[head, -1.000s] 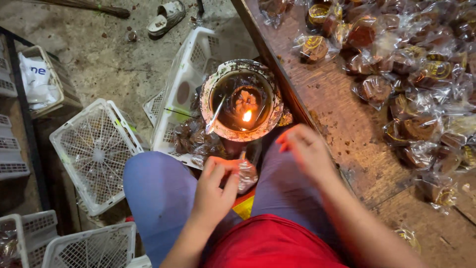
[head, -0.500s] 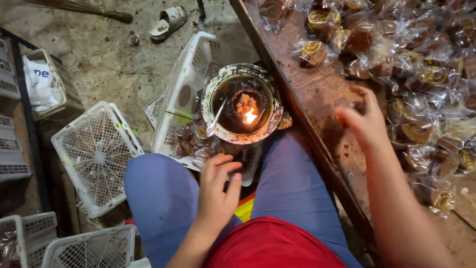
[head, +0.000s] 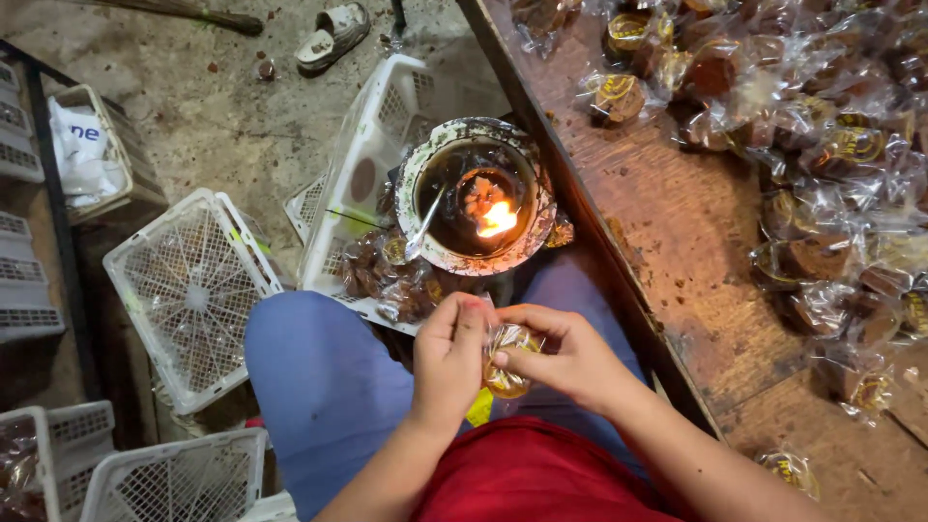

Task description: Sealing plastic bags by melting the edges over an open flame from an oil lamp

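- Both hands, left [head: 449, 362] and right [head: 570, 358], pinch one clear packet [head: 507, 362] over the lap, at 6 o'clock from the flame [head: 496, 218].
- Risk, as I judge it: the wrap could melt or scorch if brought too near the flame in the bowl [head: 476, 197]; fingers could burn.
- Half a second ago the right hand reached over the surface [head: 677, 232] at 3 o'clock; now it meets the left.

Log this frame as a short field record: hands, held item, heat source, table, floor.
left hand: left hand pinches the packet's left side with its fingers
right hand: right hand grips the packet's right side
held item: small clear plastic-wrapped round brown sweet, over the lap
heat source: round battered metal bowl with a small flame, metal spoon resting in it
table: worn brown wooden table, heap of wrapped sweets
floor: white plastic lattice baskets
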